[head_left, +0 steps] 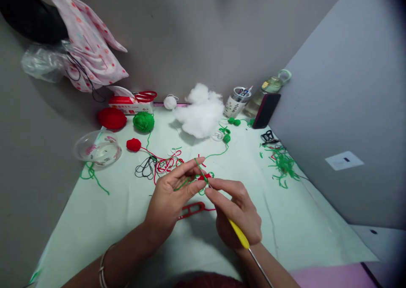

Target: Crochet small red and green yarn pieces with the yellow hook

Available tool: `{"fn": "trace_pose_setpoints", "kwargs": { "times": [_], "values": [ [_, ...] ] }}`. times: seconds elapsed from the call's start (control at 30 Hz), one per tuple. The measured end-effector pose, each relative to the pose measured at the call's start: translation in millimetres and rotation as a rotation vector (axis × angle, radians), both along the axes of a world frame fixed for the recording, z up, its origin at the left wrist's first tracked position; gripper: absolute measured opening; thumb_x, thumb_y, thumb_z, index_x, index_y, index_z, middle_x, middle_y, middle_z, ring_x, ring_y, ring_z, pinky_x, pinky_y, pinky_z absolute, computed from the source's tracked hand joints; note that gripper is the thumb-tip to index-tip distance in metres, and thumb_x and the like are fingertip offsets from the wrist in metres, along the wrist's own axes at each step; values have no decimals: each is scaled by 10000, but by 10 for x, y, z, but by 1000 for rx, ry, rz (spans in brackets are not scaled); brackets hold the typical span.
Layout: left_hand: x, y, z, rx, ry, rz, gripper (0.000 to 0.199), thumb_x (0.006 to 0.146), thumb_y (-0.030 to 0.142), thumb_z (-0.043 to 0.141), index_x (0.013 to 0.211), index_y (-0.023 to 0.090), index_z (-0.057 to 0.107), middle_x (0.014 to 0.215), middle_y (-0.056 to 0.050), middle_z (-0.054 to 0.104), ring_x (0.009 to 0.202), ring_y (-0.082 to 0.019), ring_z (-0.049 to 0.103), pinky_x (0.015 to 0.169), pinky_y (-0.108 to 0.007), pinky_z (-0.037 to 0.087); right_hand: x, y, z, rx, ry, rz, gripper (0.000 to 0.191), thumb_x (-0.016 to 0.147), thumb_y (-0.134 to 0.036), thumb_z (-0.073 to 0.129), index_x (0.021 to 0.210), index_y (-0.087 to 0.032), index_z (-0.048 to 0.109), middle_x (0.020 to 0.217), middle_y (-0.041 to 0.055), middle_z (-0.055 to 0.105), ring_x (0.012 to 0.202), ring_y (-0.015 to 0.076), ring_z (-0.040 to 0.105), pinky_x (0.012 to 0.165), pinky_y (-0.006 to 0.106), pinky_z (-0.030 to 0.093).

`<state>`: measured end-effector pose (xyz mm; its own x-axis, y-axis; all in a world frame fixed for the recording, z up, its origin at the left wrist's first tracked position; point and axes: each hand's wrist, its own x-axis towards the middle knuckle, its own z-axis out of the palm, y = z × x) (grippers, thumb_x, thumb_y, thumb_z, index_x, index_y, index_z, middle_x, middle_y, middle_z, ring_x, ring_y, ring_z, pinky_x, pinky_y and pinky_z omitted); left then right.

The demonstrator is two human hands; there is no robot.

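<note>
My left hand (173,190) pinches a small red, green and white crocheted piece (205,177) between thumb and fingers. Green yarn (199,166) runs up over its raised index finger. In my right hand (236,207) is a crochet hook (239,234) with a yellow handle, its metal tip meeting the green stitches; the tip itself is partly hidden by fingers. A red tool with oblong slots (194,209) lies on the table below the hands, partly covered by my left hand.
Behind the hands lie tangled red and black cords (166,165), a green yarn ball (144,122) and white stuffing (203,112). A clear plastic bowl (98,148) stands left. Green yarn scraps (283,163), a phone (266,111) and a pen holder (237,102) are right.
</note>
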<state>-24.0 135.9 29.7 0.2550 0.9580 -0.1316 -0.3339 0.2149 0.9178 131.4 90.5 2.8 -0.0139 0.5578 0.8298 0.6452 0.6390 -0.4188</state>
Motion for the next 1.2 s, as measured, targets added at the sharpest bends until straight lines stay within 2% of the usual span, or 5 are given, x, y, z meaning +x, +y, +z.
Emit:
{"fn": "trace_pose_setpoints", "kwargs": {
  "times": [0.3, 0.53, 0.73, 0.9, 1.2],
  "values": [
    [16, -3, 41, -170, -172, -170, 433, 788, 337, 931, 1208, 378, 833, 929, 17, 700, 866, -115, 652, 818, -206, 540, 72, -5, 103, 126, -250, -85, 390, 960, -29, 673, 1280, -237, 754, 1101, 68, 745, 1024, 205, 748, 849, 326, 696],
    [-9, 55, 85, -261, -270, -246, 452, 750, 337, 949, 1189, 314, 844, 935, -13, 704, 906, -133, 644, 865, -233, 529, 27, 67, 89, 48, 103, 78, 406, 999, -47, 623, 1303, -279, 758, 1096, 57, 784, 937, 185, 759, 719, 327, 660],
    [-105, 109, 58, 22, -2, -100, 483, 837, 241, 858, 1302, 348, 784, 927, 18, 690, 928, -142, 659, 935, -275, 536, 0, 89, 109, -40, 236, 179, 353, 1019, -97, 608, 1270, -281, 775, 1125, 78, 815, 943, 213, 789, 724, 356, 671],
    [-116, 121, 55, 439, 318, 92, 537, 838, 72, 727, 1334, 275, 760, 887, 23, 676, 945, -158, 665, 1110, -355, 483, 19, 62, 127, -133, 273, 224, 357, 1025, -90, 596, 1267, -288, 769, 1136, 88, 815, 942, 210, 785, 701, 347, 665],
    [-147, 221, -13, 921, 543, 235, 523, 869, 20, 683, 1332, 255, 743, 870, -2, 704, 901, -179, 700, 956, -359, 577, 43, 45, 176, -261, 400, 268, 367, 981, -13, 624, 1201, -256, 790, 1110, 73, 810, 946, 188, 776, 747, 333, 672]
  ]
}}
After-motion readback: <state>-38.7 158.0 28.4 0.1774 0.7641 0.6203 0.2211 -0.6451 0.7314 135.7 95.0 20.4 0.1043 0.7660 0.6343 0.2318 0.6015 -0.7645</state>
